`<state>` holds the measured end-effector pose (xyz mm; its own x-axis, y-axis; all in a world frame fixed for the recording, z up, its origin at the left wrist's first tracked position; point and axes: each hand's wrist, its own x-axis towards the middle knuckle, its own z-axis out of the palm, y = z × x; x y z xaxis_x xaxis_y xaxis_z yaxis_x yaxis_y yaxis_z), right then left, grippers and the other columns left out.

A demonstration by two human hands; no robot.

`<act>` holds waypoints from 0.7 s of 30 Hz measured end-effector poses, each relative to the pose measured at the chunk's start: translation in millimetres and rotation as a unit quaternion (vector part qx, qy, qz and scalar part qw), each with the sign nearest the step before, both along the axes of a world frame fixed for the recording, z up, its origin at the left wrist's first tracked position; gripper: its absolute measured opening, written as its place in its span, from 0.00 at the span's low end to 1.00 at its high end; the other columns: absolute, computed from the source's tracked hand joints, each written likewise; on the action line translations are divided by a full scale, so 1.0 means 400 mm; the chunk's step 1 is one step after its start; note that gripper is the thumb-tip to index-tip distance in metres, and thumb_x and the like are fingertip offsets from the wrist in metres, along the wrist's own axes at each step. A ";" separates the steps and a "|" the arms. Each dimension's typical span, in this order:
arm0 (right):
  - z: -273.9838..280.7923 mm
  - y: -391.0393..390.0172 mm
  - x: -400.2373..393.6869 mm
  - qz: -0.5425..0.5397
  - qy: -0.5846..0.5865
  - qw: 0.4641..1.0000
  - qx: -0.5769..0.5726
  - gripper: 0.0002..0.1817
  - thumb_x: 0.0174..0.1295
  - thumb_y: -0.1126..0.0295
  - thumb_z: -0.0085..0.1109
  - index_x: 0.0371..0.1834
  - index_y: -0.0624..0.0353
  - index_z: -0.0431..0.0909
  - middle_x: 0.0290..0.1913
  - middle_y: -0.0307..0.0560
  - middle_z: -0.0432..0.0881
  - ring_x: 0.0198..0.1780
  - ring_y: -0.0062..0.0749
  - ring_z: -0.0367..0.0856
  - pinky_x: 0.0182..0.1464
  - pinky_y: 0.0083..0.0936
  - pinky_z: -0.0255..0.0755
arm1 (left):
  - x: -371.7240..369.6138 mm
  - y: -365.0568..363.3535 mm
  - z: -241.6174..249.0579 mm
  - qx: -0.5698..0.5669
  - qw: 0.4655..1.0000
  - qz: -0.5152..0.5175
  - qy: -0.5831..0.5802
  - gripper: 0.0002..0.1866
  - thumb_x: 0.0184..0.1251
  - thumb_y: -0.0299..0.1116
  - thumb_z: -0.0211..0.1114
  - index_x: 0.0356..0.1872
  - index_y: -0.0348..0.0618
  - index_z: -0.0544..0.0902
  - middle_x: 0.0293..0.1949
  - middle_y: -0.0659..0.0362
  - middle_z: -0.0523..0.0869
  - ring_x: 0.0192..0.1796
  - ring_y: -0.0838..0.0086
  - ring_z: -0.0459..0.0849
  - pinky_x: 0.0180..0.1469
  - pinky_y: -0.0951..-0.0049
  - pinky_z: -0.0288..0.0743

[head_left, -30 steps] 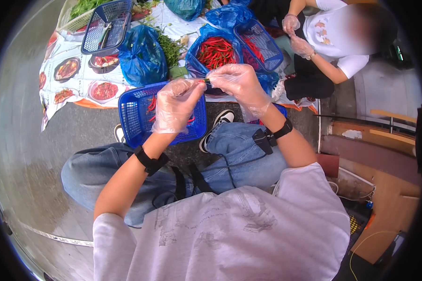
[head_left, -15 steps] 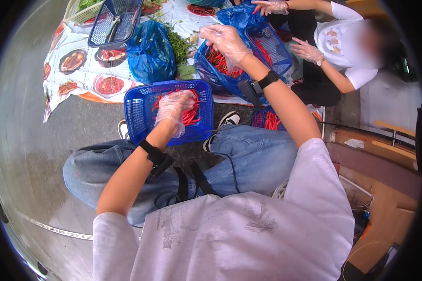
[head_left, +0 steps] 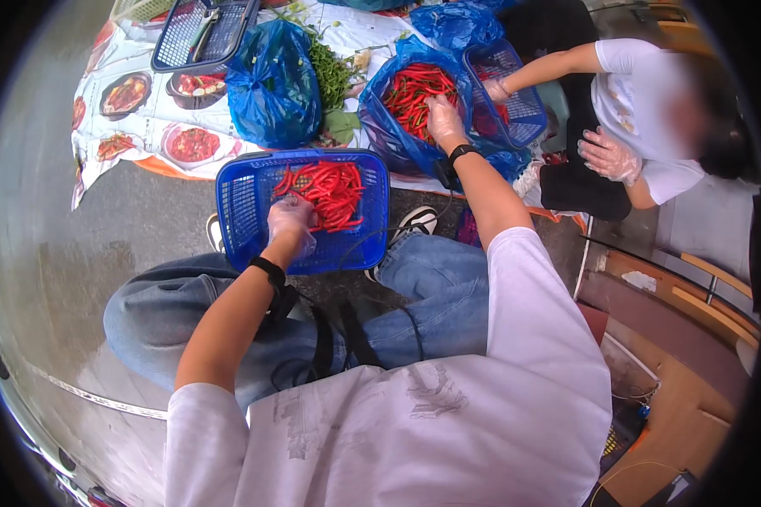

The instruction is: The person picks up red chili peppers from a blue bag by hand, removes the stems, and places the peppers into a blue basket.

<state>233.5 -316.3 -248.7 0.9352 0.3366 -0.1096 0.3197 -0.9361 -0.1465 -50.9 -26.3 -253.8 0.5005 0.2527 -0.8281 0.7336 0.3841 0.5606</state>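
Observation:
My left hand (head_left: 290, 224), in a clear plastic glove, is inside the blue basket (head_left: 233, 241), at the left edge of a heap of red chillies (head_left: 334, 194). Its fingers are curled closed, and whatever they hold is hidden. To the right stands an open blue plastic bag (head_left: 379, 139) full of red chillies (head_left: 414, 91). My right hand (head_left: 442, 121), also gloved, reaches over the bag's near side with its fingers bent together on the chillies there. The fingertips are small and partly hidden among them.
Across from me sits a co-worker, whose gloved hand (head_left: 497, 90) is at another blue basket (head_left: 528, 118); the other hand (head_left: 609, 156) is raised. A knotted blue bag (head_left: 272, 93), green herbs (head_left: 334, 76) and a basket with a tool (head_left: 165, 51) lie on the printed sheet (head_left: 148, 122).
My right hand has moved down and right onto the chillies in the bag. My left hand has drawn back toward the heap's left edge. The co-worker's one hand has reached to the basket.

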 end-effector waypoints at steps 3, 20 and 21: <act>-0.041 0.022 0.028 0.045 -0.007 0.994 -0.103 0.12 0.64 0.78 0.56 0.49 0.61 0.81 0.57 0.60 0.80 0.59 0.54 0.82 0.57 0.46 0.81 | -0.007 0.006 -0.015 0.065 0.997 -0.043 0.013 0.01 0.66 0.23 0.67 0.36 0.39 0.85 0.27 0.62 0.84 0.25 0.76 0.81 0.29 0.75 0.75; 0.209 0.050 0.015 -0.028 0.034 0.985 -0.170 0.12 0.66 0.71 0.54 0.50 0.63 0.81 0.49 0.64 0.85 0.52 0.59 0.86 0.55 0.48 0.81 | 0.043 0.031 0.107 0.184 0.930 -0.316 0.048 0.19 0.59 0.31 0.76 0.49 0.35 0.81 0.38 0.46 0.90 0.41 0.61 0.91 0.46 0.65 0.84; 0.243 0.038 0.002 0.015 -0.002 0.989 -0.146 0.12 0.66 0.69 0.54 0.46 0.63 0.82 0.44 0.64 0.86 0.49 0.61 0.86 0.53 0.50 0.81 | 0.035 0.048 0.112 0.231 0.924 -0.306 0.011 0.27 0.57 0.38 0.77 0.55 0.37 0.79 0.46 0.43 0.90 0.49 0.54 0.90 0.54 0.61 0.82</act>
